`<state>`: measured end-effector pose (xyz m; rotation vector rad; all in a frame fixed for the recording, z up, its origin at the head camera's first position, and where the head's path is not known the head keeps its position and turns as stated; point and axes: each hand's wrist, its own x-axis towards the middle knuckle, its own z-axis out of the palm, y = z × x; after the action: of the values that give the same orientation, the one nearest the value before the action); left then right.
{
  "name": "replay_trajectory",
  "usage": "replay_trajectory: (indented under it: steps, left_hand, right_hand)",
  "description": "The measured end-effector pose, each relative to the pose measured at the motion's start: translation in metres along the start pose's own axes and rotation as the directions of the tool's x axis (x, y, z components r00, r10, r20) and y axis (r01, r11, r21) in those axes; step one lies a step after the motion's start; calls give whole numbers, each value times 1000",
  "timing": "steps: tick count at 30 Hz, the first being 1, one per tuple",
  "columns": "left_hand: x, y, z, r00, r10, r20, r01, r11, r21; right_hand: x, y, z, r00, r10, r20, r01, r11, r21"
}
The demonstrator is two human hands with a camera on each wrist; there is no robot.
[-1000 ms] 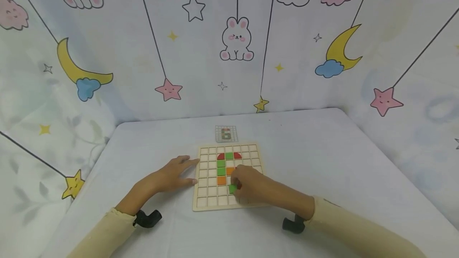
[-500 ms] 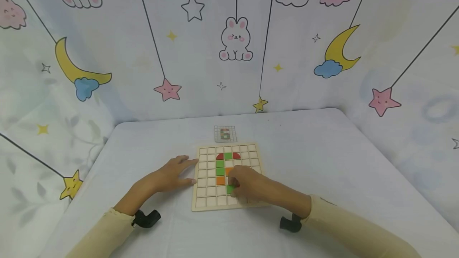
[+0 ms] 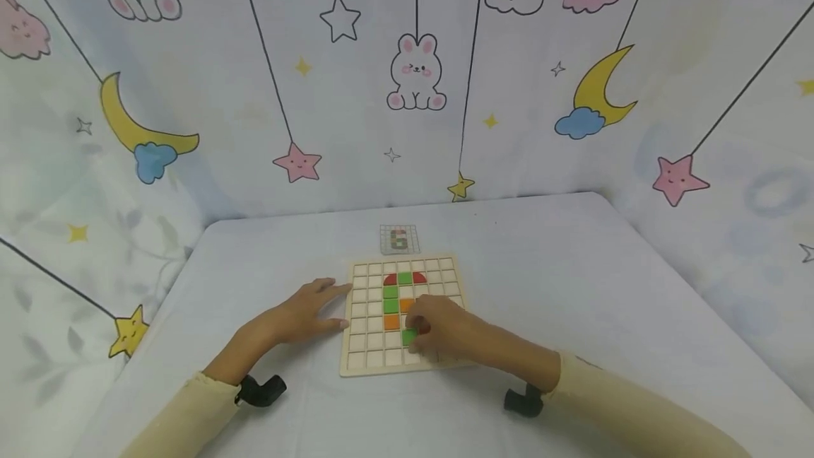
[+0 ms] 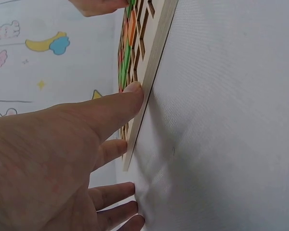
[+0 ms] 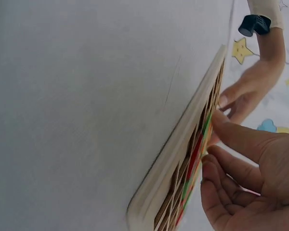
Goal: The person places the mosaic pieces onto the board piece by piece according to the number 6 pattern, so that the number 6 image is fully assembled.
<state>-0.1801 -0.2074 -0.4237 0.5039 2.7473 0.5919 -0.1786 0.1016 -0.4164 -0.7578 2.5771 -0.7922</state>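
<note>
In the head view, a wooden grid board (image 3: 357, 360) lies on the table with several coloured tiles in its cells. Red pieces with a rounded corner (image 3: 391, 280) flank a green tile (image 3: 405, 278) at the top; green tiles (image 3: 391, 299) and an orange tile (image 3: 391, 321) run down below. My right hand (image 3: 451, 331) pinches a green square tile (image 3: 408, 338) at a lower cell, hiding the cells beneath. The thumb meets the tile in the right wrist view. My left hand (image 3: 302, 313) touches the board's left edge, thumb and forefinger extended, also seen in the left wrist view.
Behind the board lies a small gridded card (image 3: 399, 239) showing a coloured figure like a 6. White cloth covers the table (image 3: 540, 260). A patterned curtain (image 3: 356, 104) stands behind and at both sides. Dark wrist devices (image 3: 262, 391) hang under both wrists.
The green tile under my right hand has shifted slightly left and now sits squarer with its cell. My left hand stays at the board's edge.
</note>
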Motion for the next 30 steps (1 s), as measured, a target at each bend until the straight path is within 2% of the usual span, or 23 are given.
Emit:
replay_trajectory:
  steps: [6, 11, 19, 25, 30]
  left_hand:
    - [1, 3, 0, 1000, -2, 1, 2, 1000, 10]
    - [2, 2, 1, 1000, -16, 2, 16, 1000, 8]
    - [2, 0, 2, 1000, 0, -1, 0, 1000, 22]
    - [0, 0, 1, 1000, 10, -7, -10, 1000, 19]
    - [1, -3, 2, 1000, 18, -15, -18, 1000, 10]
  right_hand:
    - [-13, 22, -18, 996, -2, -93, 6, 999, 47]
    - [-32, 46, -33, 991, 47, -124, -38, 996, 78]
    - [-74, 86, -55, 986, 155, -63, -149, 985, 88]
    - [-107, 111, -69, 972, 235, -25, -232, 969, 85]
    - [-127, 125, -72, 977, 214, 23, -215, 974, 76]
